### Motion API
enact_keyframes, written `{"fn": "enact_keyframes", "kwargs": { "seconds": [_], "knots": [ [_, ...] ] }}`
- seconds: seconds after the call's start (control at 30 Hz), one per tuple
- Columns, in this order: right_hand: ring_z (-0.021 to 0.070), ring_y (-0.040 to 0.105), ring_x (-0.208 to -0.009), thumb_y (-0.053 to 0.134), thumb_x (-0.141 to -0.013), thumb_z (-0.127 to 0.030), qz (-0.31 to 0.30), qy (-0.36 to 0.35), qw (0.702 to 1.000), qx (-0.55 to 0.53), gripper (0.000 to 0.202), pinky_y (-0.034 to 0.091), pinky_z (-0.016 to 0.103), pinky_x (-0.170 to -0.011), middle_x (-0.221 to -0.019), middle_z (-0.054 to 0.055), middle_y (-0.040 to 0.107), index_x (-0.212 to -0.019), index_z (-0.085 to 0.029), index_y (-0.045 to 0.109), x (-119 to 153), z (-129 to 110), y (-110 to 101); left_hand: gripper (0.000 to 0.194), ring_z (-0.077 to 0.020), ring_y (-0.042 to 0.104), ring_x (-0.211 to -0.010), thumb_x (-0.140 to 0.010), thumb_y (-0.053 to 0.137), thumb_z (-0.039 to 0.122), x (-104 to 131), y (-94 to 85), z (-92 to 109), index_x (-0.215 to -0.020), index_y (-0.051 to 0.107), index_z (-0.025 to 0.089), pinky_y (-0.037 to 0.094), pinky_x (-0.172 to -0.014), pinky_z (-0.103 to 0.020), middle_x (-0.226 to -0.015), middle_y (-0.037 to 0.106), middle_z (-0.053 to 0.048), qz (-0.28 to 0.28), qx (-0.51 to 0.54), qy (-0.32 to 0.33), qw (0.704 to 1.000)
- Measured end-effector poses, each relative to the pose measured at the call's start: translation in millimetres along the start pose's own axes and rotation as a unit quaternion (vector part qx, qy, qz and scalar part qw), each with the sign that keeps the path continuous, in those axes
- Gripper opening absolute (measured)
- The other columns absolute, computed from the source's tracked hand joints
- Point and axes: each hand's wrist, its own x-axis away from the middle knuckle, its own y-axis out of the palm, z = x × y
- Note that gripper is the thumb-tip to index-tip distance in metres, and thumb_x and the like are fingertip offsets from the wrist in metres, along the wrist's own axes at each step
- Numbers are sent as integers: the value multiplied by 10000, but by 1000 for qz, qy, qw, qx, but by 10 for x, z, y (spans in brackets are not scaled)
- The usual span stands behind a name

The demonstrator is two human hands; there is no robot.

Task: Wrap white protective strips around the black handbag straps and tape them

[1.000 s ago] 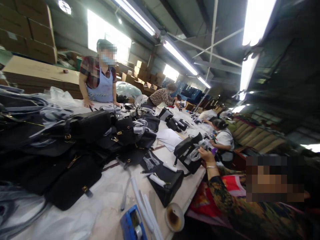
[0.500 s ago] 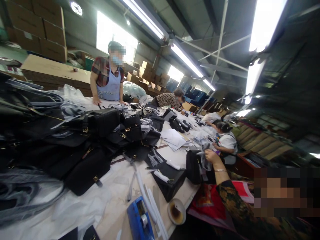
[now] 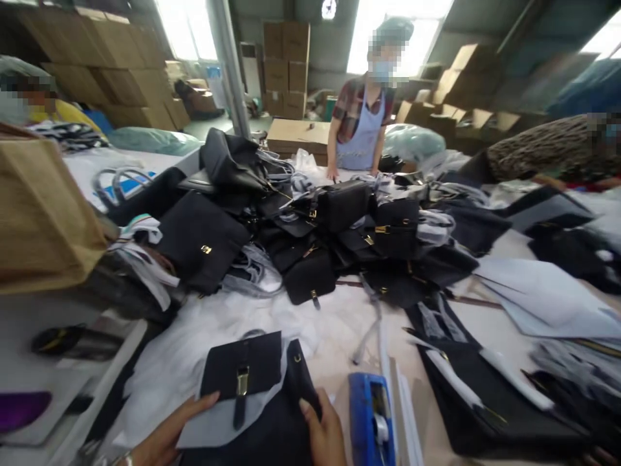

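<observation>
Low in the view, a black handbag [image 3: 242, 364] lies between my two hands, with a gold buckle and a dark strap on its flap. A thin grey sheet shows under the flap. My left hand [image 3: 180, 422] is closed on the sheet and bag at the left side, its fingers partly hidden below. The right edge, where a small gold ring shows, is gripped by my right hand [image 3: 324, 424], thumb on top. Just right of that hand stands a blue tape dispenser [image 3: 359, 414].
A pile of black bags [image 3: 344, 207] covers the table's middle. Crumpled white wrapping [image 3: 165, 362] lies left of my hands, another black bag [image 3: 504, 388] at right, white sheets [image 3: 557, 291] beyond. A masked person [image 3: 361, 123] stands across the table. A brown paper bag [image 3: 43, 213] is far left.
The view has swung left and down. Both my hands and the handbag between them now show. The bowl and the neighbour's raised arm at right have left the view.
</observation>
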Motion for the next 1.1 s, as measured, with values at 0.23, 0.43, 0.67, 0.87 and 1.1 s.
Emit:
{"fn": "enact_keyframes", "kwargs": {
  "seconds": [0.23,0.43,0.67,0.87,1.1],
  "knots": [
    [286,612,-1096,642,-742,-479,-13,53,997,-57,442,466,312,-929,-1114,99,699,-1049,-162,670,-177,128,-138,428,-283,683,-970,-725,754,456,-274,123,-16,-1000,703,132,522,-861,-312,-998,751,-89,-65,13,0,998],
    [291,654,-1020,699,-703,-480,-84,101,982,-136,463,497,373,-899,-1031,87,731,-1038,-163,662,-251,238,-127,495,-297,668,-1024,-804,663,488,-297,126,-5,-1113,653,102,494,-923,-341,-1067,728,-135,-86,12,-2,996],
    [294,686,-962,759,-670,-438,-155,199,930,-267,554,514,398,-895,-970,97,751,-1117,-127,661,-284,197,-98,605,-307,628,-1094,-775,653,569,-428,-31,36,-1118,632,72,427,-1004,-364,-1076,717,-162,-144,5,9,990],
    [294,687,-972,819,-616,-419,-165,277,908,-267,664,527,394,-885,-962,90,756,-1188,-138,631,-372,292,-29,651,-308,543,-1204,-732,676,587,-617,-289,11,-1196,589,138,367,-1051,-411,-1215,656,-138,-185,42,21,982],
    [334,637,-1073,866,-506,-468,-136,255,937,-195,778,485,429,-968,-937,75,757,-1178,-141,649,-382,351,39,489,-261,601,-1052,-758,670,538,-534,-439,173,-1081,656,171,446,-921,-358,-1092,696,-88,-225,16,21,974]
  ]
}}
